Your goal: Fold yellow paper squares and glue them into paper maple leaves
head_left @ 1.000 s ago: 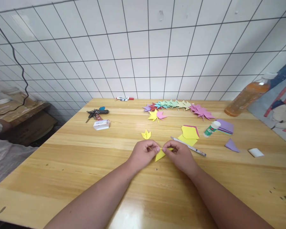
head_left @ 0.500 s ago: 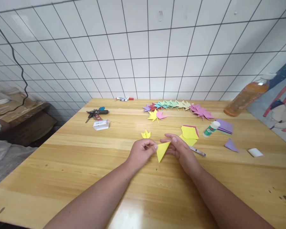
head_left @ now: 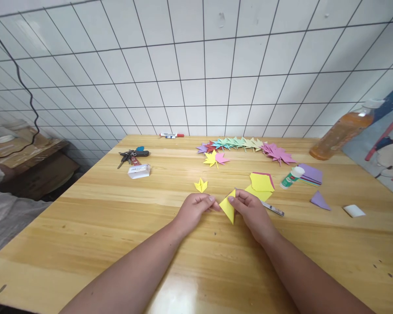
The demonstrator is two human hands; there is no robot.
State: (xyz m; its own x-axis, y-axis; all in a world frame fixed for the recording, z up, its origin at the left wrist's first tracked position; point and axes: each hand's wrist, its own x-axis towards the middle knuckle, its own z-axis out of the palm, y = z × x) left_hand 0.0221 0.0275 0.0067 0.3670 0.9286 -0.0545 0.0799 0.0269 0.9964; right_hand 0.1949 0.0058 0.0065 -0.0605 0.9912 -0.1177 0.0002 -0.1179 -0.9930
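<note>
A folded yellow paper triangle [head_left: 228, 210] hangs tilted between my hands, one point facing down. My right hand [head_left: 253, 213] pinches its upper right side, thumb in front and fingers behind. Beside its left corner is my left hand [head_left: 194, 210], thumb stretched out and the fingertips reaching to the paper's edge, without a grip on it. Just beyond the left hand lies a small folded yellow paper piece [head_left: 201, 185] with several points. Yellow paper sheets [head_left: 262, 182], with a magenta edge under them, lie past my right hand, near a slim silver-grey cutter-like tool [head_left: 274, 209].
A glue stick [head_left: 292, 177] stands by stacked coloured paper [head_left: 311, 173]. Folded paper leaves [head_left: 239, 143] line the back, and a bottle [head_left: 345, 131] leans at right. Keys [head_left: 131, 156] and a small white box [head_left: 139, 171] lie left. A person's sleeve [head_left: 6, 209] shows far left.
The yellow triangle has passed from my left hand's pinch into my right hand's, shifting slightly right and turning. My left fingers have loosened from it.
</note>
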